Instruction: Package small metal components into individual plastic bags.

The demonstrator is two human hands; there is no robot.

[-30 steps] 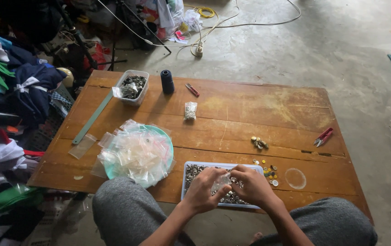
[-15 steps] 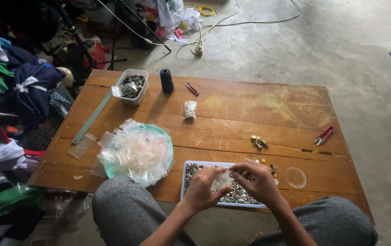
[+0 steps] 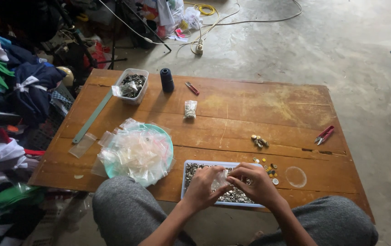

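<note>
Evidently both hands, left hand [image 3: 203, 186] and right hand [image 3: 255, 183], pinch a small clear bag [image 3: 218, 182] over the tray [image 3: 185, 180] of metal bits at the desk's [image 3: 259, 105] near edge, where keeping its mouth open above the tray would catch spills.

Brown wooden table [image 3: 259, 109], worn pale patches upper right of it. Pale blue tray [image 3: 191, 164] of silvery bits, lower centre. Teal plate [image 3: 165, 139] under clear bags [image 3: 134, 152], lower left. Dark navy spool [image 3: 166, 79], top centre. 2 red snips [image 3: 324, 135] [image 3: 192, 88]. Pale green ruler [image 3: 93, 116], left. Grey trousers [image 3: 122, 205]. Grey concrete floor [image 3: 350, 41]. Yellow cable [image 3: 207, 8], top. Green, navy, white clothes [image 3: 4, 82], left edge.
</note>
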